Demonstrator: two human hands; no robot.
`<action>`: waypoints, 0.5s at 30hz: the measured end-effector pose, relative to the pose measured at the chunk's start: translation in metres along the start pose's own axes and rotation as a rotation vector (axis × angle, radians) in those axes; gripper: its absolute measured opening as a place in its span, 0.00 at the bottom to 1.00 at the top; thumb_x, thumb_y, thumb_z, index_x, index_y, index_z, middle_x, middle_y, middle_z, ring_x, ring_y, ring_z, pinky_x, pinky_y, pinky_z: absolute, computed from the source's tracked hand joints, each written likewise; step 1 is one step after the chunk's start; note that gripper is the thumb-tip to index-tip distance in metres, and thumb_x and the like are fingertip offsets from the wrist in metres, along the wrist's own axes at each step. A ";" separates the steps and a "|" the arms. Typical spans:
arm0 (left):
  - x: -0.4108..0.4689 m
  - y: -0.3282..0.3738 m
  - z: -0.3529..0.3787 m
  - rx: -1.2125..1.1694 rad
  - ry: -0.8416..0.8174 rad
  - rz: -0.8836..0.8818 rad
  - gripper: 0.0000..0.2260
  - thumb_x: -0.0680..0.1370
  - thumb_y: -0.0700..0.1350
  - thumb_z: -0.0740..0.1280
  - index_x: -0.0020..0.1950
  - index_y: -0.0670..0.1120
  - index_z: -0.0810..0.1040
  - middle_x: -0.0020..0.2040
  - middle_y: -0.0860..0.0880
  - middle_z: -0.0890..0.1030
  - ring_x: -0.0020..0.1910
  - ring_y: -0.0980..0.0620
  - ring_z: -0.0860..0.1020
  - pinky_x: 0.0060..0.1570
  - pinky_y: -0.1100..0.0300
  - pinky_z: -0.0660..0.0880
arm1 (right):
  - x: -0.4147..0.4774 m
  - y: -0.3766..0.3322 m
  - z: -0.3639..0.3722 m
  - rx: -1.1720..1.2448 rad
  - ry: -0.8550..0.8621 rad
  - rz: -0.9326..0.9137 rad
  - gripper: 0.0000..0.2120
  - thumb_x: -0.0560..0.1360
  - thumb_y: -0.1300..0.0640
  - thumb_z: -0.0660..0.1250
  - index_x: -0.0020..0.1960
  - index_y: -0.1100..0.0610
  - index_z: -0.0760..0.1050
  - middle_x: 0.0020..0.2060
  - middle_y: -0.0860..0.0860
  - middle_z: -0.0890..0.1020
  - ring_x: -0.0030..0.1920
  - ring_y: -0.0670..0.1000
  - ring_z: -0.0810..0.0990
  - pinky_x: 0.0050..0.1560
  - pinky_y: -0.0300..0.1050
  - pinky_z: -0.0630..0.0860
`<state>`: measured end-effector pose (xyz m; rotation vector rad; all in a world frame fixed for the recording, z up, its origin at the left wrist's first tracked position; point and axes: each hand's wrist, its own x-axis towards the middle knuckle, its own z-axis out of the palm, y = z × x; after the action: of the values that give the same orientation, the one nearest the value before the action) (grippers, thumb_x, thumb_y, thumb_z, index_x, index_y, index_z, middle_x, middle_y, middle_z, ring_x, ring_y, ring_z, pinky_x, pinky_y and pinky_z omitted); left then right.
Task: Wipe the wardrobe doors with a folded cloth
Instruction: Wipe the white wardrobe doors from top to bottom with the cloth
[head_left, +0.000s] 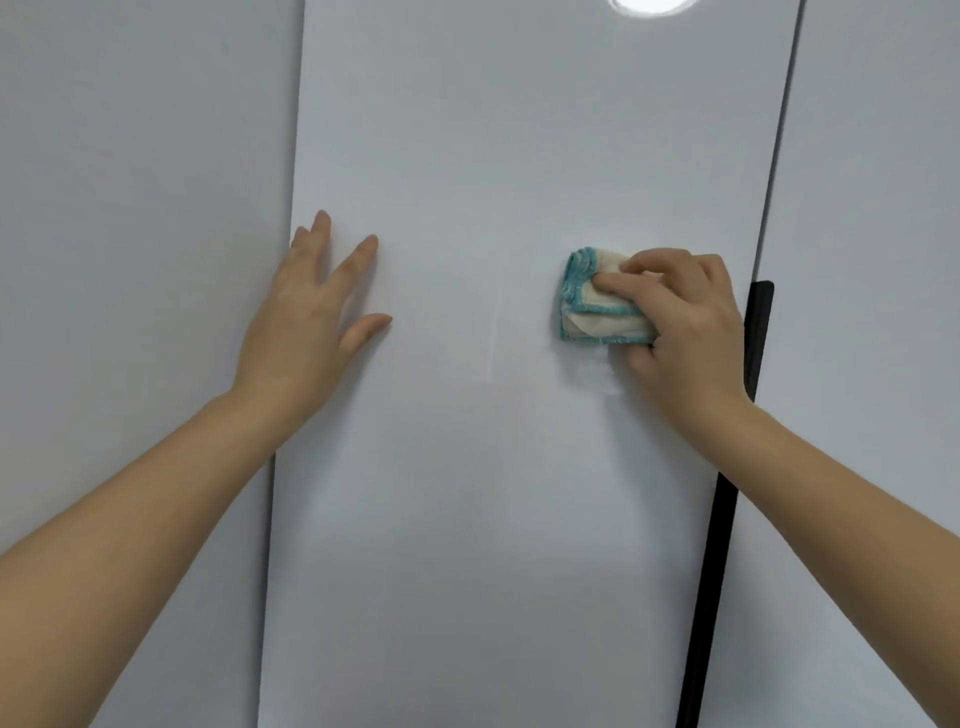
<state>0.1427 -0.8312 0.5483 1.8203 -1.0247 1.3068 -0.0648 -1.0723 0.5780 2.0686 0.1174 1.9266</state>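
A glossy white wardrobe door (493, 156) fills the middle of the view. My right hand (685, 322) grips a folded cream cloth with teal edging (587, 306) and holds it against the door's right part, the cloth sticking out to the left of my fingers. A faint damp smear shows just below the cloth. My left hand (306, 317) lies flat on the door near its left edge, fingers spread and straight.
A long black vertical handle (727, 493) runs down the door's right edge, just right of my right wrist. Neighbouring white doors stand at the left (130, 208) and right (872, 208). A bright lamp reflection (649, 5) shows at the top.
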 end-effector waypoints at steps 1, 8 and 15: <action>-0.010 -0.001 0.002 -0.007 0.017 0.005 0.27 0.78 0.50 0.66 0.76 0.49 0.63 0.79 0.42 0.54 0.77 0.43 0.55 0.68 0.46 0.64 | -0.004 -0.004 0.001 -0.006 0.014 0.018 0.22 0.65 0.70 0.64 0.56 0.55 0.82 0.53 0.53 0.79 0.50 0.55 0.69 0.46 0.46 0.70; -0.053 -0.017 0.007 0.173 0.042 0.030 0.24 0.80 0.35 0.59 0.76 0.39 0.60 0.77 0.38 0.56 0.77 0.41 0.54 0.73 0.48 0.58 | -0.027 -0.033 0.017 -0.040 0.037 0.055 0.21 0.67 0.69 0.67 0.58 0.55 0.80 0.55 0.53 0.77 0.51 0.59 0.72 0.49 0.47 0.69; -0.073 -0.022 -0.010 1.194 -0.096 0.121 0.26 0.81 0.41 0.42 0.75 0.30 0.43 0.76 0.31 0.46 0.76 0.34 0.46 0.73 0.39 0.40 | -0.032 -0.076 0.045 -0.069 0.054 0.093 0.22 0.71 0.70 0.63 0.61 0.55 0.78 0.57 0.53 0.74 0.53 0.58 0.69 0.52 0.49 0.69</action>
<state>0.1437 -0.7969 0.4798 2.6778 -0.3413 2.1806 -0.0125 -1.0165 0.5245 2.0114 -0.0329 2.0114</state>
